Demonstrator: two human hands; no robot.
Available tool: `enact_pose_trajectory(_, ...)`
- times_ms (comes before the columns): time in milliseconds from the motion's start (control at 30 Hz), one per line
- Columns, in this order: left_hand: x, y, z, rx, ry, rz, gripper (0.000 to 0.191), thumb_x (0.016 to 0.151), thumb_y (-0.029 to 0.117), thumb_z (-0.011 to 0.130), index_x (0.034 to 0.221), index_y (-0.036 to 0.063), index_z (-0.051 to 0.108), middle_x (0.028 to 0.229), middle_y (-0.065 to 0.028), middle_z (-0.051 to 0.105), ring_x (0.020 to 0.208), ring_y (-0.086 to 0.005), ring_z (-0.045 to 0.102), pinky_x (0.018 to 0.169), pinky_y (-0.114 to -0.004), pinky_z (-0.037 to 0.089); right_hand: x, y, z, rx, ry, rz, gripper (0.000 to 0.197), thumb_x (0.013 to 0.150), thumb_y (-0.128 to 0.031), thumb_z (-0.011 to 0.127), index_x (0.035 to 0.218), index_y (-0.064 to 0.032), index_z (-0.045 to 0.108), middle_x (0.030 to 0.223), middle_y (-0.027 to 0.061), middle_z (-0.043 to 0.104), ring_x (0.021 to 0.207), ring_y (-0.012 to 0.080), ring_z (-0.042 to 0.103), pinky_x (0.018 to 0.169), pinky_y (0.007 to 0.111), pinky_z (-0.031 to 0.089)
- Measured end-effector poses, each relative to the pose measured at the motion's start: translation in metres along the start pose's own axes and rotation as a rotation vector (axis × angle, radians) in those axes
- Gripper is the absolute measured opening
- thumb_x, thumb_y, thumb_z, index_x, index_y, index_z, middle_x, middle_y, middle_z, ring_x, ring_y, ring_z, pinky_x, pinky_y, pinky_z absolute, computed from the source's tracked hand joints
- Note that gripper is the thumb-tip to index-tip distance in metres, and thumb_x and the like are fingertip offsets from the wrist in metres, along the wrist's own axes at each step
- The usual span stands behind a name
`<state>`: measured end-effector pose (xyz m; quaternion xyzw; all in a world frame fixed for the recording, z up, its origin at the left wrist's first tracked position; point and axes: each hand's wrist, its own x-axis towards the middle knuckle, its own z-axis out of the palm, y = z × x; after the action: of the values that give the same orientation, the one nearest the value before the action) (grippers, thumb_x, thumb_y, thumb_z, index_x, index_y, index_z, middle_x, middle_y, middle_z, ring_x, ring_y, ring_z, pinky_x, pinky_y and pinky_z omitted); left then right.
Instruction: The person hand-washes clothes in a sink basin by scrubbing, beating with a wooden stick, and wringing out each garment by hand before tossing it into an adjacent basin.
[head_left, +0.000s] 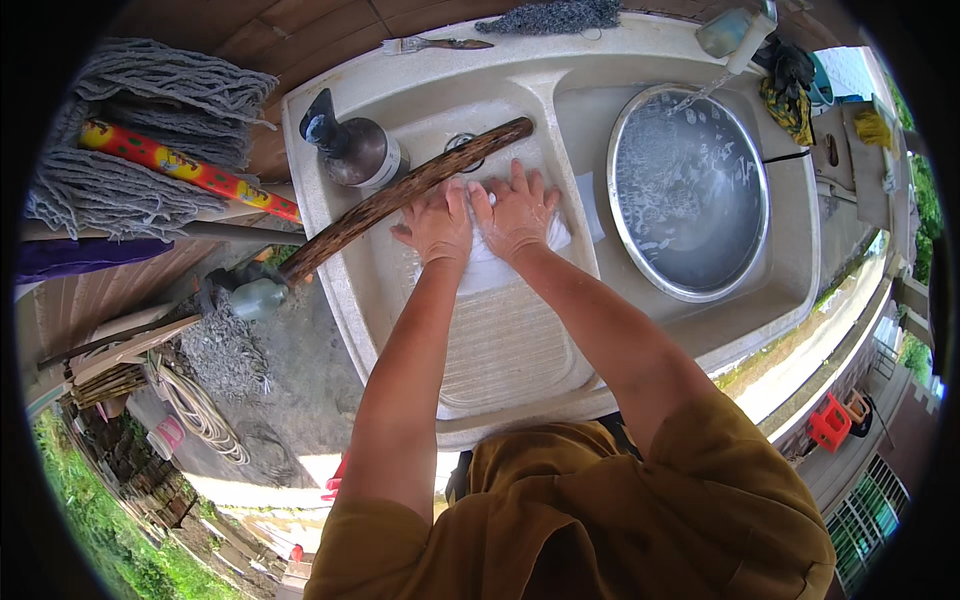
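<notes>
Both my hands press down, side by side, on a wet, bunched white cloth (487, 270) at the top of the ribbed washboard (510, 345) in the left basin of a stone laundry sink (337, 292). The fingers of my left hand (439, 221) are spread, with the tips partly hidden. My right hand (517, 210) lies flat with its fingers apart, and suds show on its skin. Just beyond my fingertips, a dark wooden stick (405, 195) slants across the basin and over its left rim. Part of a metal drain (461, 140) shows behind the stick.
A brown pump bottle (367, 154) stands in the left basin's far corner. In the right basin, a metal bowl (690, 195) holds sudsy water under a running tap (750, 45). A brush (435, 45) and a grey scrubber (551, 16) lie on the back ledge. Mop heads (165, 82) hang at left.
</notes>
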<state>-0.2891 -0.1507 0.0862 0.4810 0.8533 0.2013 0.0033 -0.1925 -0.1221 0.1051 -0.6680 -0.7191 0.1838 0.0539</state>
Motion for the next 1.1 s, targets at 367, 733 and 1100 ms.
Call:
enact_pose_trajectory(367,-0.06,-0.007,-0.059,-0.63,-0.405,0.338,0.014,0.075,0.018,0.053,0.072,0.0074,0.061,0.088,-0.009,0.061,0.079,-0.0298,0.053,0.077,-0.042,0.037,-0.076,0.051,-0.031,0.327,0.097,-0.505,0.024,0.073,-0.03,0.052,0.089,-0.0142,0.059,0.098,0.0068,0.055,0.091,0.0303,0.048,0.076,0.044,0.033)
enact_pose_trajectory(733,-0.025,-0.021,-0.027,-0.773,-0.658,-0.004,0.034,0.09,0.029,0.046,0.099,0.0027,0.064,0.108,-0.016,0.062,0.107,-0.0291,0.053,0.095,-0.044,0.036,-0.043,0.031,-0.015,0.307,-0.023,-0.187,0.043,0.087,-0.046,0.046,0.107,-0.0124,0.064,0.127,0.0088,0.05,0.111,0.036,0.044,0.091,0.048,0.032)
enact_pose_trajectory(1100,-0.039,-0.007,-0.024,-0.703,-0.275,0.233,0.015,0.075,0.015,0.049,0.066,0.004,0.051,0.073,-0.0127,0.053,0.069,-0.0317,0.047,0.065,-0.041,0.036,-0.035,0.046,-0.01,0.323,0.082,-0.428,0.019,0.072,-0.029,0.053,0.081,-0.0147,0.062,0.083,0.0039,0.056,0.079,0.0275,0.049,0.069,0.042,0.034)
